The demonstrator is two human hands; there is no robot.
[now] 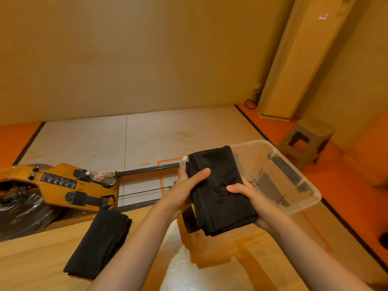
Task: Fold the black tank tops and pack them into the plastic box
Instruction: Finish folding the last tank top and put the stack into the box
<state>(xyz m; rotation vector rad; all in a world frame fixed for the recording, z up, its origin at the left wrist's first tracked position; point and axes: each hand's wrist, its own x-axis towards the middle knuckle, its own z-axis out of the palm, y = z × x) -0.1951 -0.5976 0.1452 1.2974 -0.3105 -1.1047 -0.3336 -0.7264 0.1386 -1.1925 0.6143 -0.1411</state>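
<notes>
Left grip (186, 185) and right grip (249, 196) clasp a folded black fabric tank top (218, 192) at the clear plastic box's (294, 171) nine o'clock rim; a second folded top (98, 244) lies at seven o'clock, both seemingly unpacked

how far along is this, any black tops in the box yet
Done: both visible tops are folded. In hand: the left hand and right hand grip one folded black tank top by the clear plastic box, not yet inside. Left: set it in, then pack the second folded black top lying on the wooden table. I see no cloth in the box.
</notes>
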